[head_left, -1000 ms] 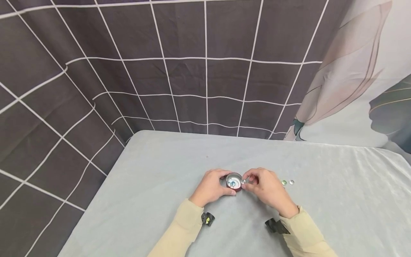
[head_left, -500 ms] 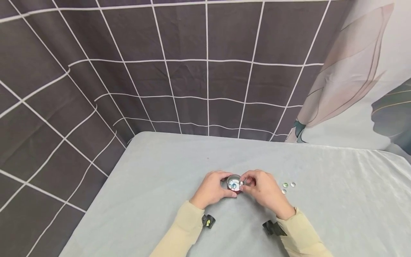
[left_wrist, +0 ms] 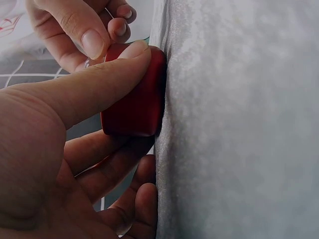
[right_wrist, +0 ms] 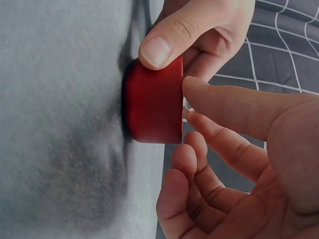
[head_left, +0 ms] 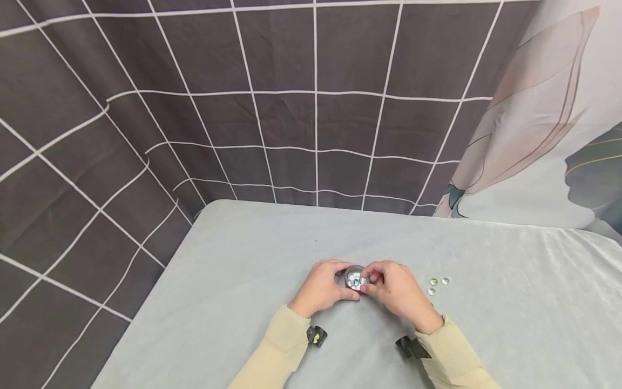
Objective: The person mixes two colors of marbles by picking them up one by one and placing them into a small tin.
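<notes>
A small round red container (right_wrist: 155, 107) stands on the cloth-covered table. My left hand (head_left: 319, 287) grips it, thumb (left_wrist: 132, 52) on the near wall and fingers round the far side. Several clear and bluish glass pieces (head_left: 355, 282) lie inside, over a pale bottom. My right hand (head_left: 399, 290) is at the container's right rim, thumb and index finger pinching a small clear glass piece (right_wrist: 186, 111) right at the opening. The fingertips mostly cover that piece. In the right wrist view the other right-hand fingers curl loosely beside the container.
To the right of my right hand lie a greenish glass piece (head_left: 434, 281) and two clear ones, one farther right (head_left: 446, 281) and one nearer (head_left: 431, 292). A pale grey cloth (head_left: 252, 254) covers the table. Dark checked curtain (head_left: 272, 124) hangs behind and left.
My right hand has moved left, carrying the pinched glass piece from beside the rim to over the container's opening. This uncovers a third loose piece on the cloth. My left hand keeps its grip.
</notes>
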A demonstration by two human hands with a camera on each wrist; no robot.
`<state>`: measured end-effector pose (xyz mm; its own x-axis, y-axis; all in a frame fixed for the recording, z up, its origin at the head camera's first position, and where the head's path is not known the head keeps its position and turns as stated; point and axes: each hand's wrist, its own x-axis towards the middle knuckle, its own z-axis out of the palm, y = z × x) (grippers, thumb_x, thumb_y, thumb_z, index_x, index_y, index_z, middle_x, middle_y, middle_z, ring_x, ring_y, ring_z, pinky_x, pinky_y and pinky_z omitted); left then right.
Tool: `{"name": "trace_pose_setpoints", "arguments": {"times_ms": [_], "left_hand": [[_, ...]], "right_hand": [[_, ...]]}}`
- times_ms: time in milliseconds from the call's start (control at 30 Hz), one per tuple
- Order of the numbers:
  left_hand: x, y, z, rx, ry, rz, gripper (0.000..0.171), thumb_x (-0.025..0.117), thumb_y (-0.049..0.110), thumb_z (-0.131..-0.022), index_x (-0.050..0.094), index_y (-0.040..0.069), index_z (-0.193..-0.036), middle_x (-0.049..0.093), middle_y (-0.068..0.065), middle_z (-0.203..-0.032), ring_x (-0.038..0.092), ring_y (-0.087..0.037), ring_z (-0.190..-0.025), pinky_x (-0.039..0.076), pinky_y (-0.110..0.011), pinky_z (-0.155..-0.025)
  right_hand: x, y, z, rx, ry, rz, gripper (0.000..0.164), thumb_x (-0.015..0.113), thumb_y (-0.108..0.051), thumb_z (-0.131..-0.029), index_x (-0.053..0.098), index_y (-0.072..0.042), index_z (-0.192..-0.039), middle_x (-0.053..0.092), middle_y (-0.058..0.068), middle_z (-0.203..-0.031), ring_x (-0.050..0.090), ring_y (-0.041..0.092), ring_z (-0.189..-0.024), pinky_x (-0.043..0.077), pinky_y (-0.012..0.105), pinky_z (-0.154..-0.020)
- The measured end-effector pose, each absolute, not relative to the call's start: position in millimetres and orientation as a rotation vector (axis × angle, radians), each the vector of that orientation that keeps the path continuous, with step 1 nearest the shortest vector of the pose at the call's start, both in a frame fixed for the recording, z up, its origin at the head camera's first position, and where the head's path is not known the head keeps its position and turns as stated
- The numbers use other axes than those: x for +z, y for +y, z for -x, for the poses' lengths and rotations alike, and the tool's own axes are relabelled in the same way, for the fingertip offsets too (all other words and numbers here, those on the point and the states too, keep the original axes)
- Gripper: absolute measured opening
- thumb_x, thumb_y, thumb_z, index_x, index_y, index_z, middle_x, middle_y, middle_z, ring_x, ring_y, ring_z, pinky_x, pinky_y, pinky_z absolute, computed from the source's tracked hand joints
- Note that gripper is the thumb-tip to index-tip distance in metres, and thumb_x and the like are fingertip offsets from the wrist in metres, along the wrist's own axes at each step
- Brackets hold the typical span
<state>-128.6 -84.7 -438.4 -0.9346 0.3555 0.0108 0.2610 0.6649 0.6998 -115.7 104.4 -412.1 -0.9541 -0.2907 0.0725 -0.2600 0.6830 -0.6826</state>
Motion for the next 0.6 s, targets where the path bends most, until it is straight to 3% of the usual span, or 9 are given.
{"name": "trace_pose_setpoints", "arguments": {"times_ms": [600], "left_hand": [[-438.4,-84.7,128.6,1.116,2.767,-0.527,0.056,0.092,0.029,-0.072,0.073,0.015,-0.123,0.071,0.001,-0.122,0.061,-0.021,-0.115,0.045,-0.036,-0.104]], "right_hand": [[-413.0,104.7,114.6,-1.154,2.823,0.441,0.012,0.081,-0.006,-0.079,0.073,-0.011,-0.088,0.057,-0.006,-0.073,0.050,0.009,-0.065,0.044,0.025,-0.061]]}}
